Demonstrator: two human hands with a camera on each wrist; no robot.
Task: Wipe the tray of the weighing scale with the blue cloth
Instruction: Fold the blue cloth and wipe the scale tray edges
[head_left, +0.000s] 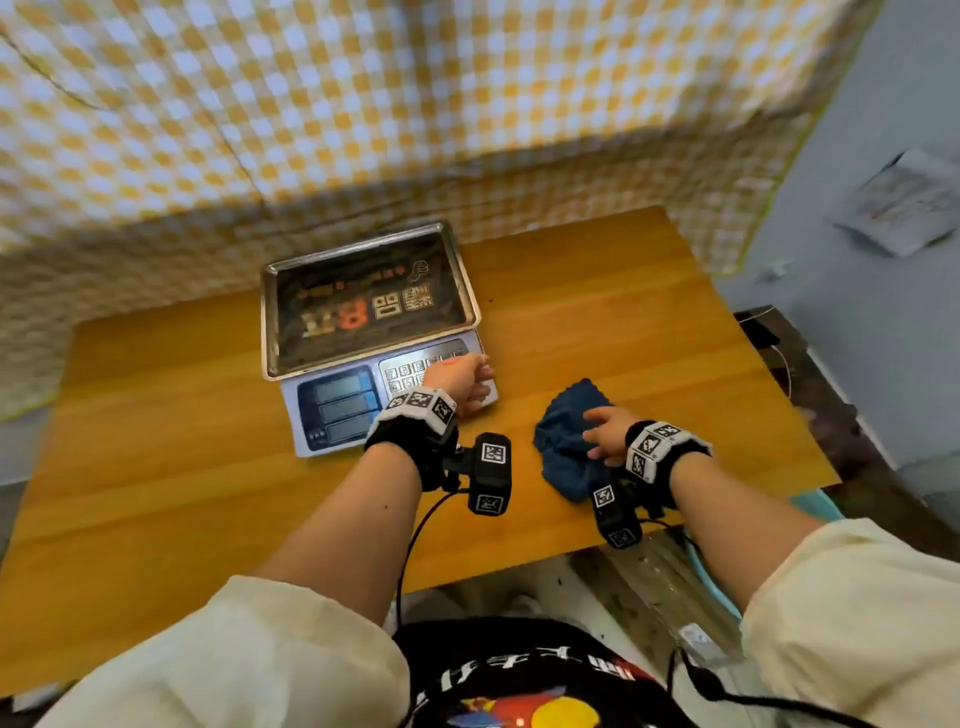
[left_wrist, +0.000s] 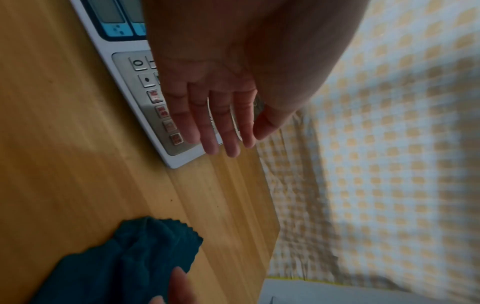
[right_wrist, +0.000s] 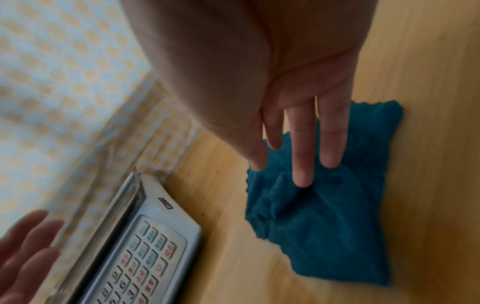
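On the wooden worktop the blue cloth lies crumpled just right of the weighing scale, whose steel tray backs onto checked fabric, the right hand over the cloth with straight fingers touching it, the left hand flat-fingered above the keypad.

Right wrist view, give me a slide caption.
Right hand reaching open onto the blue cloth beside the weighing scale.

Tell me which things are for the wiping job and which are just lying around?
For the job:
blue cloth
tray
weighing scale
right hand
left hand

Just there:
checked cloth
wooden table
paper on the floor
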